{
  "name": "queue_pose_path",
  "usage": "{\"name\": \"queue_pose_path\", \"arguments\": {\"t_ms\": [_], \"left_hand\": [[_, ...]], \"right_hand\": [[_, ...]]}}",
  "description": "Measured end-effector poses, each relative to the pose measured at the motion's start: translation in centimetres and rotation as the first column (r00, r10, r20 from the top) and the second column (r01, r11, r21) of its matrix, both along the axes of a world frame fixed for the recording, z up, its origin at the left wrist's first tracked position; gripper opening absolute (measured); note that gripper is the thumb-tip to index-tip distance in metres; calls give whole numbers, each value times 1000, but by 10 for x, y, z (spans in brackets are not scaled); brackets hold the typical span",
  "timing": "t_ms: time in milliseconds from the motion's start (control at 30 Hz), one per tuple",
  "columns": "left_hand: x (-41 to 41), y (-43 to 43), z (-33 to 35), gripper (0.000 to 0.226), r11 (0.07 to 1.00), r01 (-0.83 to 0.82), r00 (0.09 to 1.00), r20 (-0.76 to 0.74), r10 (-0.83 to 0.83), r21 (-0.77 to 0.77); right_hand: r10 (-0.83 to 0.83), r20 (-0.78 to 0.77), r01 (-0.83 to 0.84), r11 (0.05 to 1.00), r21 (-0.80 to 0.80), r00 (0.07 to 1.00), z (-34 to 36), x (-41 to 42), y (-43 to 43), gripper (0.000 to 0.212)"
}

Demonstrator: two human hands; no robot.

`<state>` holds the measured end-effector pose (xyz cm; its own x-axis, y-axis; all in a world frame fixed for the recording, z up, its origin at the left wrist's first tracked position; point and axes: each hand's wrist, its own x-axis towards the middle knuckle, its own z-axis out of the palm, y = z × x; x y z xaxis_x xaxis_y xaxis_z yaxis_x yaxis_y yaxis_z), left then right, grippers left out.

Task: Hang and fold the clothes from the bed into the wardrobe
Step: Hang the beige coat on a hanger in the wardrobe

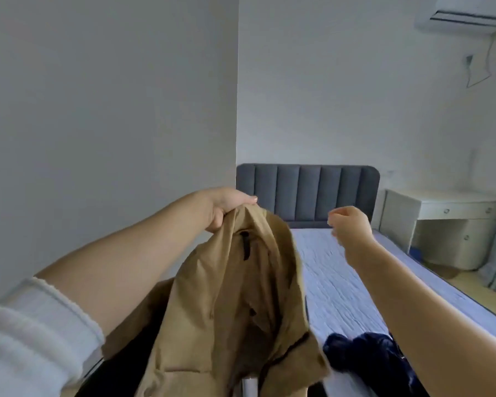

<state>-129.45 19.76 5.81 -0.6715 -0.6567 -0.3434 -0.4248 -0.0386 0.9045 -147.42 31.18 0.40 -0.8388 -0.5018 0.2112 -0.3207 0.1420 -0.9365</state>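
**Tan jacket held up by its collar over the bed**

The left hand [224,209] grips the collar of the tan cotton jacket [229,296] above the near left side of the bed with the pale lilac quilted mattress [335,282]. The jacket hangs with its long axis vertical, collar up, and its inner side and black neck loop face the camera. The right hand [351,226], over the bed's middle, has curled fingers and holds nothing visible. 1 crumpled dark navy garment [367,353] lies on the bed's near end. A grey-blue padded headboard [307,190] stands at the bed's far end against a white wall. A white desk with drawers [441,207] stands right of the bed's head.
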Motion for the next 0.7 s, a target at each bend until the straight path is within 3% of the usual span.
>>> {"name": "queue_pose_path", "arguments": {"t_ms": [67, 133, 267, 300, 433, 500, 567, 600, 633, 700], "left_hand": [[-2, 7, -20, 42, 996, -86, 994, 73, 84, 20], [1, 12, -31, 41, 979, -206, 975, 88, 206, -11], [17, 9, -37, 41, 920, -388, 921, 59, 386, 45], [24, 7, -37, 39, 901, -428, 904, 54, 425, 66], [63, 2, -44, 34, 801, -586, 809, 22, 588, 126], [88, 1, -49, 33, 763, -627, 773, 3, 635, 158], [115, 3, -53, 27, 733, -659, 744, -2, 669, 170], [131, 5, -54, 24, 725, -669, 734, -9, 679, 165], [147, 11, -55, 26, 715, -685, 721, -15, 693, 141], [179, 21, -60, 50, 687, -721, 690, -3, 724, 92]], "right_hand": [[70, -92, -76, 995, -68, 993, -6, 24, -1, 19], [260, -122, -271, 960, -77, 958, -8, 55, -5, 21], [579, 86, -582, 813, 14, 811, -28, 104, -21, 15], [602, 92, -608, 791, 67, 793, -35, 113, -27, 15], [668, -45, -600, 695, 395, 743, -73, 141, -49, 53], [715, -44, -597, 614, 517, 697, -92, 158, -54, 50], [759, -110, -589, 579, 564, 642, -104, 171, -60, 25], [770, -123, -615, 584, 530, 626, -103, 179, -62, 13], [773, -95, -673, 599, 433, 627, -98, 186, -65, 17], [782, 186, -803, 588, 93, 594, -76, 206, -72, 25]]}}
